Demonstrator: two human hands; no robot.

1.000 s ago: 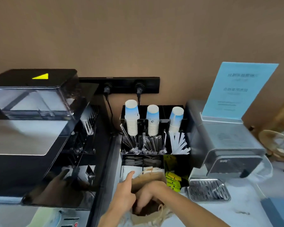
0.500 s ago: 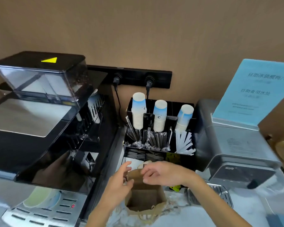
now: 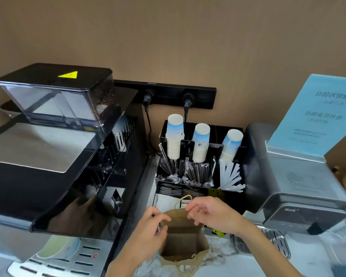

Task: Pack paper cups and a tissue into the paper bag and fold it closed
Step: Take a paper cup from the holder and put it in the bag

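A brown paper bag [image 3: 185,243] stands upright on the counter with its mouth spread wide; I see only brown paper inside. My left hand [image 3: 151,229] pinches the bag's far left rim. My right hand [image 3: 209,213] pinches the far right rim near a twisted paper handle. Behind the bag, three upside-down stacks of blue-and-white paper cups [image 3: 201,144] sit in a black organizer [image 3: 230,193]. White tissues or napkins [image 3: 165,200] lie in its front left compartment, partly hidden by the bag.
A large black coffee machine [image 3: 54,156] with a bean hopper fills the left side. A grey appliance [image 3: 300,188] with a blue sign on top stands on the right, a drip tray [image 3: 276,242] in front of it. Wrapped straws and stirrers fill the organizer's middle row.
My right hand came out of the bag and both hands moved up to its far rim, spreading the mouth. The camera tilted down and nearer.
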